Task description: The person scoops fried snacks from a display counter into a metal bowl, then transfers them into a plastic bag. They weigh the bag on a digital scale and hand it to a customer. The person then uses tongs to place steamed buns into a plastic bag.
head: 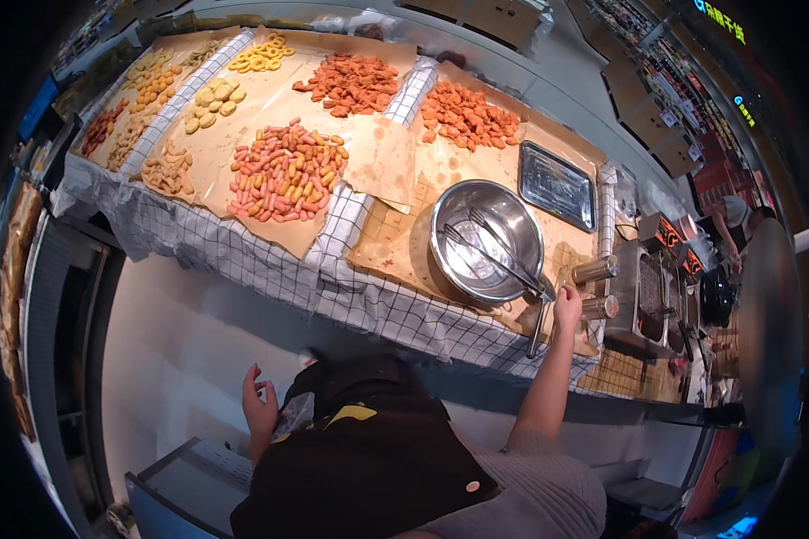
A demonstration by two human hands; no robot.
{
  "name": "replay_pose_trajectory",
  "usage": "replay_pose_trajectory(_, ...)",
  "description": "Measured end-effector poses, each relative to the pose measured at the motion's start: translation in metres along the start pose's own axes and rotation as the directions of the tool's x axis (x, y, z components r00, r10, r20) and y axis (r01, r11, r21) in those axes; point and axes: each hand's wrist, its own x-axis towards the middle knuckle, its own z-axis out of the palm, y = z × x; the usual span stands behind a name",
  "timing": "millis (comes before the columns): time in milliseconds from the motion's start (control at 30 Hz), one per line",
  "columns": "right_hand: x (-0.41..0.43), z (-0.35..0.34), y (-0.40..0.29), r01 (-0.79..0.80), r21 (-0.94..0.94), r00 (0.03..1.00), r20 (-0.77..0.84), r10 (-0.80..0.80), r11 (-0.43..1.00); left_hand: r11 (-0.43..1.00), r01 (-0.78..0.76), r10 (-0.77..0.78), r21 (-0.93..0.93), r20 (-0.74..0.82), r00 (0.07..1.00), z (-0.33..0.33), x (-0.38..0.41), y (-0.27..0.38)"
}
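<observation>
My right hand (567, 308) reaches over the table's right end, fingers drawn together beside two metal shakers (594, 269). Whether something small sits between its fingertips cannot be made out. Just left of it stands a large stainless steel bowl (462, 266). Metal tongs (502, 252) with slotted heads lie in the bowl, their handle end over its rim near my hand. A metal handle (535, 335) extends toward the table's front edge. My left hand (261, 407) is raised beside my dark apron (371, 465), fingers apart, holding nothing.
Behind the bowl lies a black-rimmed tray (557, 185). Brown paper carries piles of small sausages (286, 172), reddish fried pieces (468, 114) and yellow rings (261, 54). A fryer with wire baskets (650, 296) stands right. Another person (731, 219) is beyond it.
</observation>
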Motion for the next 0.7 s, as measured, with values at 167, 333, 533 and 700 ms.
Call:
replay_pose_trajectory(167,-0.051,0.002,0.012,-0.153,-0.23,0.959,0.203,0.201,0.961,0.989,-0.109,0.094,0.103,0.144,0.985,-0.032,0.047,0.019)
replay_pose_trajectory(333,-0.076,0.005,0.002,-0.092,-0.35,0.968,0.189,0.166,0.932,0.962,-0.185,0.163,0.2,0.124,0.979,-0.037,0.072,0.038)
replay_pose_trajectory(533,-0.048,-0.012,0.061,-0.248,0.145,0.961,0.162,0.224,0.958,0.954,-0.17,0.167,0.246,0.034,0.985,0.01,0.047,0.085)
replay_pose_trajectory(700,-0.046,-0.03,-0.049,-0.056,0.594,0.998,0.048,0.034,0.803,0.982,0.026,-0.028,0.188,0.01,1.0,0.024,0.003,0.042)
